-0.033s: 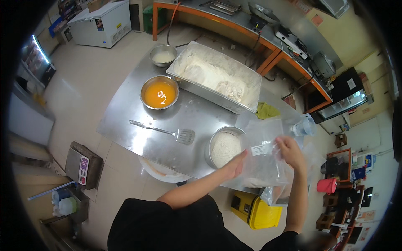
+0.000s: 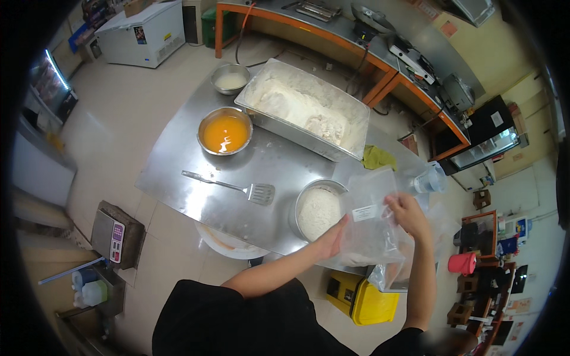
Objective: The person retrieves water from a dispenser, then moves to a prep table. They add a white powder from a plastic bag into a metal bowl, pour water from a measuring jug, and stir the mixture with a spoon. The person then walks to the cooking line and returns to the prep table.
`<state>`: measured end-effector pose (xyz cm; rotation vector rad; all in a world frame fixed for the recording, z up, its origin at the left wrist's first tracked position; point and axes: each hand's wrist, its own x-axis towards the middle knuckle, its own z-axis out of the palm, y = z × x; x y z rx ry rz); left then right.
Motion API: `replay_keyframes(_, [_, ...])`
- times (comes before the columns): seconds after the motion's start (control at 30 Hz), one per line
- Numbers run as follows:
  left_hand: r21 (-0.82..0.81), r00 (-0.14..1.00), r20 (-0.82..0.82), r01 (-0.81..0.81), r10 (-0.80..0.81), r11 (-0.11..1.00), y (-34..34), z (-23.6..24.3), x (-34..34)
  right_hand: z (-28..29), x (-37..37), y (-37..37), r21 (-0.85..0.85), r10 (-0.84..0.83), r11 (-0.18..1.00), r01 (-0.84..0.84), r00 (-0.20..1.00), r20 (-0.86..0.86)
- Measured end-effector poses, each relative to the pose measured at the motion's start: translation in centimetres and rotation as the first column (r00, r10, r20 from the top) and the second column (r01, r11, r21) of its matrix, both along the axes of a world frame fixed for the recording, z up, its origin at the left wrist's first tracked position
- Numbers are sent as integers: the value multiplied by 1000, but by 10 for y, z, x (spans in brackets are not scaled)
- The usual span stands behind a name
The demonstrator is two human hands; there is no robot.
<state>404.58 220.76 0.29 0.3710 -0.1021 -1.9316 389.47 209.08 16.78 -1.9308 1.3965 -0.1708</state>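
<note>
My left hand (image 2: 333, 236) grips the lower left side of a clear plastic bag (image 2: 371, 234) with a white label, and my right hand (image 2: 404, 210) pinches it higher up on the right. The bag hangs just right of a steel bowl of white flour (image 2: 319, 210). A slotted metal spatula (image 2: 259, 193) lies to the left. Behind it stand a steel bowl of orange liquid (image 2: 225, 133), a small bowl of pale contents (image 2: 230, 79) and a long metal bin of flour (image 2: 306, 113). Below the bag, more plastic partly covers a metal container (image 2: 395, 282).
The steel table (image 2: 160, 172) carries a green cloth (image 2: 379, 157) and a clear jug (image 2: 428, 178) at right. Around it are a scale (image 2: 117, 242), a yellow bin (image 2: 374, 302), a white basin (image 2: 228, 243) underneath, a chest freezer (image 2: 139, 35) and an orange-framed counter (image 2: 309, 26).
My hands and the bag have shifted very slightly to the left. Both hands keep their hold on the bag.
</note>
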Motion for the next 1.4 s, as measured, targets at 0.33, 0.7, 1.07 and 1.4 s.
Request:
replay_keyframes(0.33, [271,879,-475,110,33,956,49,27,-36,-47,50,-51,92,281,960,-266,885,-370])
replay_keyframes(0.7, [261,833,-550,239,-59,935,67,52,-33,-79,59,-95,157,384,923,-352,805,-452])
replay_keyframes(1.07, [146,732,-674,270,-104,952,57,93,-18,-73,68,-114,187,296,955,-230,778,-554])
replay_keyframes(1.4, [137,775,-625,227,-93,964,42,90,-26,-55,68,-105,231,73,973,-24,976,-205])
